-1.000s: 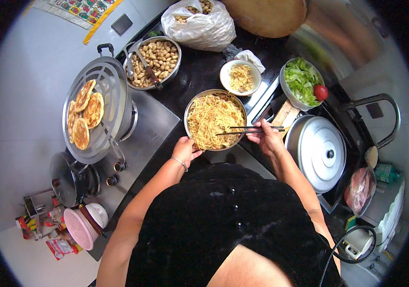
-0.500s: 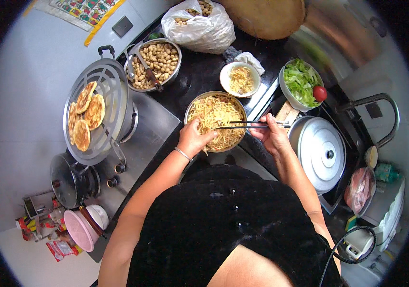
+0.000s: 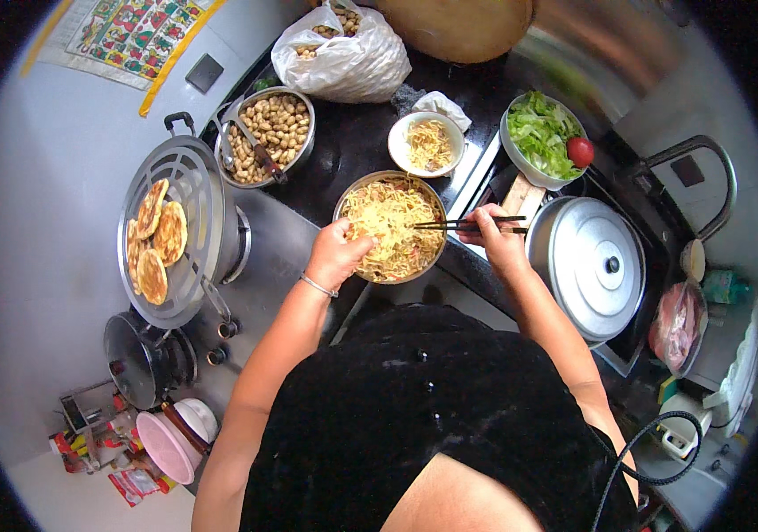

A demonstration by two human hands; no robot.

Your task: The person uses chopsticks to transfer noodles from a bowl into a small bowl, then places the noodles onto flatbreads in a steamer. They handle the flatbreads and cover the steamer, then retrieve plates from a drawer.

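A round metal bowl point(image 3: 430, 267) of yellow noodles point(image 3: 394, 207) sits between my hands at the counter's front edge. My left hand point(image 3: 340, 254) is at its left side, thumb and fingers closed on a pale clump of noodles; the fingertips are partly hidden. In my right hand point(image 3: 496, 238), to the right of the bowl, is a pair of black chopsticks point(image 3: 439, 225). Their tips point left into the noodles. Just behind the bowl stands a smaller white bowl point(image 3: 401, 133) with some noodles in it, a crumpled white cloth point(image 3: 446, 108) beside it.
Left: flat cakes point(image 3: 169, 234) on a slotted rack point(image 3: 199, 284), a black pot point(image 3: 130, 355). Behind: a bowl of peanuts point(image 3: 274, 124), a bulging plastic bag point(image 3: 352, 66). Right: lettuce point(image 3: 538, 133) with a red tomato point(image 3: 580, 152), a lidded silver pot point(image 3: 587, 266), a faucet point(image 3: 726, 182).
The whole view has shifted slightly. The chopstick tips have moved right across the noodles. A strand hanging below my left hand no longer shows, and a pale clump now lies by its fingers.
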